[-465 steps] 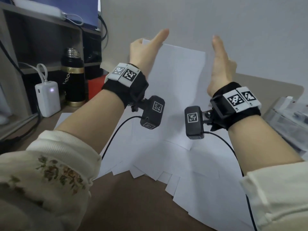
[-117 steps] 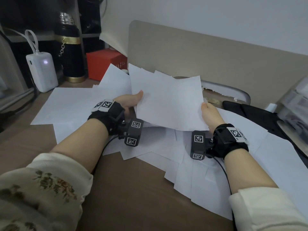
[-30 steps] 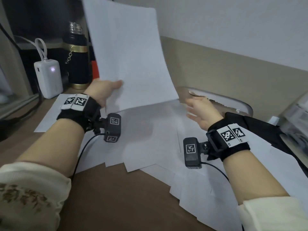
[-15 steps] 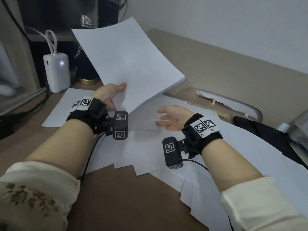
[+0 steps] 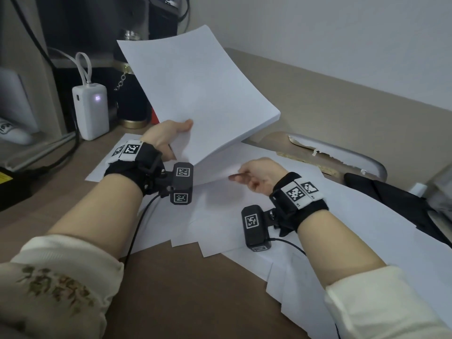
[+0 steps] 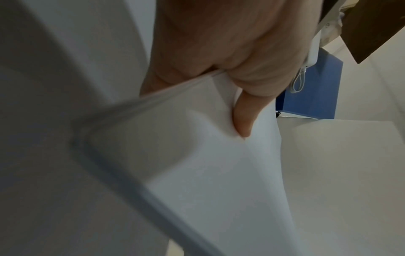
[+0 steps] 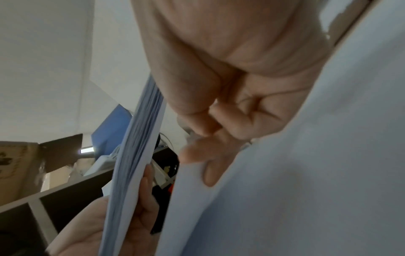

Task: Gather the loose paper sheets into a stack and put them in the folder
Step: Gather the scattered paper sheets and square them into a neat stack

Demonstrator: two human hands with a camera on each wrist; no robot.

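My left hand [image 5: 171,138] holds a thick stack of white sheets [image 5: 195,94] by its near corner, raised and tilted above the table, thumb on top. In the left wrist view the thumb [image 6: 243,121] presses into the stack [image 6: 208,173]. Several loose sheets [image 5: 281,216] lie fanned over the brown table [image 5: 183,302]. My right hand [image 5: 244,176] pinches the edge of one loose sheet just under the stack. The right wrist view shows its fingertips [image 7: 208,173] curled on that sheet [image 7: 306,173], beside the stack's edge [image 7: 136,155]. A flat black thing [image 5: 391,199] at the right, partly under the sheets, may be the folder.
A white power bank [image 5: 91,111] and a black flask [image 5: 129,106] stand at the back left, with cables beside them. A curved silver rim [image 5: 342,152] sits beyond the sheets. A beige panel [image 5: 342,101] closes off the table's far side.
The stack has tipped down from nearly upright to a lower slant in my left hand. My right hand, open over the sheets before, has curled and pinched a loose sheet's edge.
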